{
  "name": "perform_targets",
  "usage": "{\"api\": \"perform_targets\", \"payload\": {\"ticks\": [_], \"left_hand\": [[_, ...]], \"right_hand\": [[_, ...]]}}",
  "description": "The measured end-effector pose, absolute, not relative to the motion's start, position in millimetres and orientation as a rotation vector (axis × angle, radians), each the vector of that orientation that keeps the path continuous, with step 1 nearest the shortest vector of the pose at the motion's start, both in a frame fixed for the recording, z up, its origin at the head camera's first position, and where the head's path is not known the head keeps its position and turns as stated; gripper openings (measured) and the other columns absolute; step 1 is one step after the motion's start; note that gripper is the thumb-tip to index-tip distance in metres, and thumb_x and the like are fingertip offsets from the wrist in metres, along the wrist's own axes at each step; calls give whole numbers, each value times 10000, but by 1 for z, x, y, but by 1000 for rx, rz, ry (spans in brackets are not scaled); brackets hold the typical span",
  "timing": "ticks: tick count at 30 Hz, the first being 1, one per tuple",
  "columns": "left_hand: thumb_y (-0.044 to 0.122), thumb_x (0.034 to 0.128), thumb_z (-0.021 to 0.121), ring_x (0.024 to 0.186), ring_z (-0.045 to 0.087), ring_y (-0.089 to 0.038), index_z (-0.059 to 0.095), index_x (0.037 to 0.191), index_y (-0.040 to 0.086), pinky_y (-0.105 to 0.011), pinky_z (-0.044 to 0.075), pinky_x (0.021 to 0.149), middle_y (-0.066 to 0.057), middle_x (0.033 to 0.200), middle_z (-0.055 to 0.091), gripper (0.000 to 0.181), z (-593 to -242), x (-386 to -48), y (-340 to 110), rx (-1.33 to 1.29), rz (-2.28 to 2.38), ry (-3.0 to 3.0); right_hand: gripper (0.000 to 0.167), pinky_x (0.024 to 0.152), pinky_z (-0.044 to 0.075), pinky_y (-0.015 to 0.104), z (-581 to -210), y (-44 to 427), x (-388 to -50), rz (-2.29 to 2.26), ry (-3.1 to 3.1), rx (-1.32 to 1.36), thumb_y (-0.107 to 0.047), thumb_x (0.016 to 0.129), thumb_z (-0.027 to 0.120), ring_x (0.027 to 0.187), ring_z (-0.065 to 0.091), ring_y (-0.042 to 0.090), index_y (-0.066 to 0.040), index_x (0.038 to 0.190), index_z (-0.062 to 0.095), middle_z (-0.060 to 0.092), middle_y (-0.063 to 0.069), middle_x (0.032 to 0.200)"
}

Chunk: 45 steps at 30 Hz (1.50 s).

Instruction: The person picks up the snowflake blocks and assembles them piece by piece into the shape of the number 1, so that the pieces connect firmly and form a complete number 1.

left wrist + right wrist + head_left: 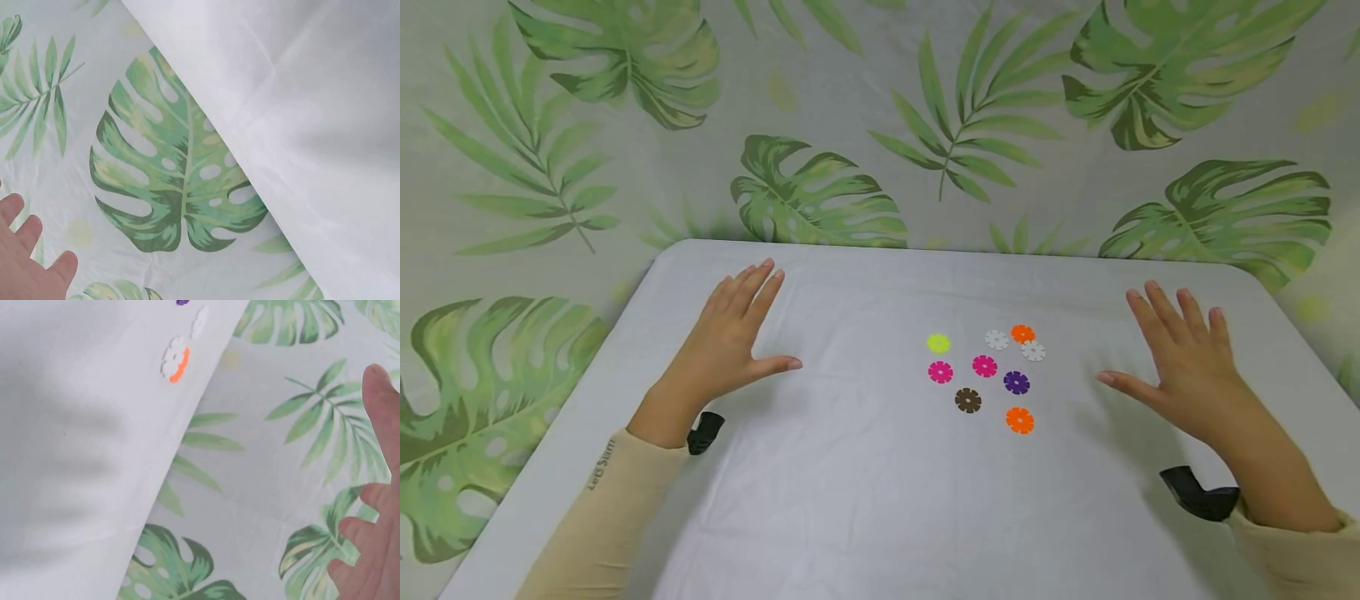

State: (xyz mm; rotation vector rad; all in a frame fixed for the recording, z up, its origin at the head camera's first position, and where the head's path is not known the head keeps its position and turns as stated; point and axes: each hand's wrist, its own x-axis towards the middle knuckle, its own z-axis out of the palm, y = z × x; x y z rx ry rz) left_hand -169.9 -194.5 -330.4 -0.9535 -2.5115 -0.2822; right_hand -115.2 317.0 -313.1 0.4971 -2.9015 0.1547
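Both hands are held above a white table, fingers spread and nothing in them. The left hand (722, 342) is on the left side, the right hand (1187, 375) on the right. Between them, nearer the right hand, lie several small notched discs, each with a hole in its middle. There is a yellow-green disc (938, 343), a brown disc (967, 401), a purple disc (1017, 382) and a front orange disc (1020, 420). Two pink discs (984, 366) lie among them. At the back, a white disc (1033, 351) overlaps another orange disc (1022, 333), beside a second white disc (996, 339).
A white cloth covers the table (850, 500). Behind and beside it hangs or lies leaf-printed fabric (820, 92). Black wrist mounts, one at the left wrist (706, 432) and one at the right (1201, 495), stick out below the hands.
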Motion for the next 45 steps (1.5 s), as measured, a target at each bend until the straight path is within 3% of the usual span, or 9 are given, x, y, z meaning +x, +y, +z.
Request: {"api": "perform_targets", "payload": {"ticks": [12, 22, 28, 35, 45], "left_hand": [[704, 740, 460, 1302, 201, -323, 113, 1429, 54, -483, 176, 1032, -140, 1439, 211, 1010, -345, -165, -177, -1038, -493, -2422], [679, 729, 509, 1307, 194, -301, 85, 1425, 21, -447, 180, 1041, -143, 1450, 182, 1047, -350, -157, -158, -1107, -642, -2422], [633, 711, 585, 1314, 176, -288, 70, 1430, 27, -430, 178, 1046, -126, 1459, 165, 1073, -354, -151, -147, -1125, -767, -2445], [476, 638, 765, 1326, 137, -240, 46, 1443, 82, -412, 192, 1045, -73, 1472, 125, 1148, -358, -145, -136, -1104, -917, -2520], [428, 624, 795, 1327, 116, -158, 56, 1449, 147, -401, 211, 1040, -21, 1472, 124, 1143, -363, -136, -120, -1048, -1135, -2577]], "right_hand": [[970, 1035, -49, 516, -326, 303, -121, 344, -2848, 604, -343, 752, 715, 1309, 80, 412, -60, 1441, 94, 151, 215, 1447], [918, 1037, 107, 520, -340, 293, -126, 468, -2887, 637, -296, 752, 729, 1265, 225, 406, -23, 1423, 164, 252, 236, 1404], [887, 991, 224, 533, -350, 288, -128, 567, -2903, 642, -297, 762, 722, 1249, 266, 411, -31, 1421, 191, 269, 224, 1403], [883, 974, 242, 545, -361, 285, -129, 693, -2948, 613, -287, 774, 711, 1271, 243, 386, -64, 1432, 168, 247, 198, 1420], [824, 920, 271, 595, -369, 280, -128, 825, -2990, 571, -296, 789, 694, 1247, 256, 418, -45, 1414, 220, 289, 233, 1383]]}}
